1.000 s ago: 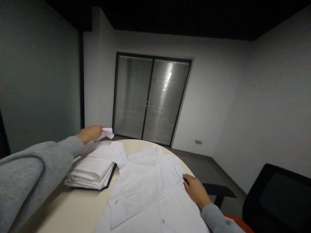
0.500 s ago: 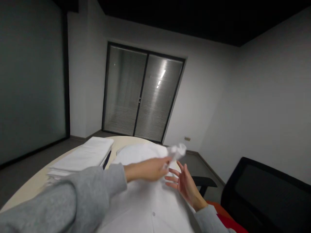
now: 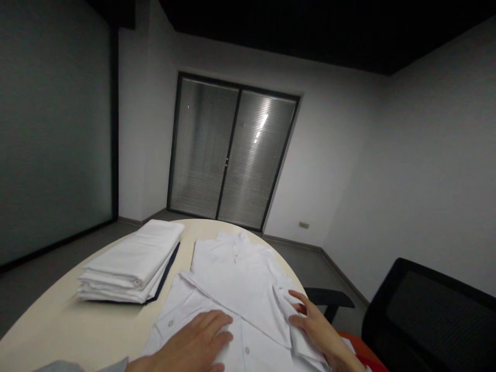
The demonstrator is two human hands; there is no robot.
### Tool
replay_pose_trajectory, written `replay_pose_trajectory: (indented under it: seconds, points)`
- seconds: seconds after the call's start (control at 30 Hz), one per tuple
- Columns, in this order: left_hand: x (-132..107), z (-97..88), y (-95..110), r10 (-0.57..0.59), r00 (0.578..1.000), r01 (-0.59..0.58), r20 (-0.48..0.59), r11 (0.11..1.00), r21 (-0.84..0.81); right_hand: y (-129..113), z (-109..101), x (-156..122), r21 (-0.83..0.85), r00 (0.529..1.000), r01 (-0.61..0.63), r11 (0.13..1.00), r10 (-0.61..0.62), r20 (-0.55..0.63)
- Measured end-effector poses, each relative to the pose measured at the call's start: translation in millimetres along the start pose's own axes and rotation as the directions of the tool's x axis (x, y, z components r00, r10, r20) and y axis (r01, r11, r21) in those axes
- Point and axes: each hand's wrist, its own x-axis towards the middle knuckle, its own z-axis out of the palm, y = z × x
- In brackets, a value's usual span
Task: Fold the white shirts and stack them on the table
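Observation:
A white button-up shirt [image 3: 232, 274] lies spread face up on the rounded beige table [image 3: 77, 325], its left sleeve folded across the front. My left hand [image 3: 194, 343] lies flat and open on the lower front of the shirt, fingers spread. My right hand [image 3: 315, 328] rests open on the folded sleeve edge at the shirt's right side, fingers stretched out on the cloth. Neither hand grips anything.
A stack of folded white garments [image 3: 132, 261] sits on a dark flat item at the table's left. A black chair [image 3: 426, 315] stands at the right, with a red seat edge below. Dark-framed doors with blinds [image 3: 232, 155] close the far wall.
My left hand carried the shirt's left sleeve across from the folded stack side to the right, let go of it, and now lies flat on the shirt. My right hand came back down onto the cloth.

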Motion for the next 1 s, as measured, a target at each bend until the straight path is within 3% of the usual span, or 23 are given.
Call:
replay_pose_trajectory:
  seconds: [0.1, 0.23, 0.33, 0.4, 0.5, 0.53, 0.6, 0.67, 0.7, 0.77, 0.83, 0.9, 0.93, 1.0]
  points:
    - [-1, -7.6, 5, -0.135, 0.990, 0.132, -0.043, 0.990, -0.055, -31, 21, -8, 0.190, 1.000, 0.023, 0.982, -0.026, 0.016]
    - [21, -2.7, -6, -0.234, 0.972, 0.235, 0.012, 0.969, -0.077, -87, 42, -15, 0.437, 0.997, 0.037, 0.899, -0.063, 0.044]
    - [43, -9.3, -19, -0.320, 0.946, 0.322, 0.044, 0.946, -0.045, -121, 54, -14, 0.502, 0.992, 0.114, 0.858, -0.130, -0.003]
    - [51, -14.1, -23, -0.322, 0.946, 0.321, -0.035, 0.946, -0.041, -137, 60, -10, 0.519, 0.984, 0.179, 0.836, -0.166, -0.072]
    - [51, -4.7, -18, -0.172, 0.950, 0.170, -0.262, 0.985, -0.030, -151, 67, -3, 0.546, 0.973, 0.231, 0.805, -0.196, -0.124]
    - [49, 3.4, -14, -0.083, 0.958, 0.087, -0.275, 0.996, 0.003, -155, 69, 0, 0.554, 0.975, 0.221, 0.803, -0.191, -0.113]
    - [49, 21.8, -7, 0.095, 0.983, -0.081, -0.156, 0.993, 0.090, -166, 76, 2, 0.555, 0.982, 0.183, 0.811, -0.174, -0.069]
    - [54, 33.6, -5, 0.176, 0.984, -0.169, -0.041, 0.977, 0.130, -180, 84, 0, 0.560, 0.983, 0.165, 0.812, -0.181, -0.027]
    - [59, 34.7, -7, 0.154, 0.987, -0.147, -0.051, 0.982, 0.122, -188, 88, -3, 0.567, 0.980, 0.169, 0.806, -0.200, -0.009]
    - [72, 26.7, -19, -0.010, 0.989, 0.018, -0.149, 0.998, 0.052, -203, 93, -11, 0.590, 0.967, 0.196, 0.783, -0.253, 0.014]
    - [87, 10.3, -40, -0.262, 0.942, 0.263, -0.210, 0.964, -0.022, -211, 91, -21, 0.598, 0.954, 0.229, 0.768, -0.300, 0.021]
    - [99, -6.1, -64, -0.449, 0.870, 0.453, -0.203, 0.891, -0.028, -206, 84, -28, 0.574, 0.954, 0.241, 0.783, -0.298, 0.007]
    - [103, -11.9, -75, -0.488, 0.852, 0.495, -0.191, 0.869, -0.012, -199, 78, -30, 0.553, 0.962, 0.233, 0.800, -0.275, -0.008]
    - [105, -16.5, -94, -0.471, 0.865, 0.481, -0.173, 0.876, 0.023, -175, 65, -29, 0.513, 0.980, 0.187, 0.838, -0.196, -0.037]
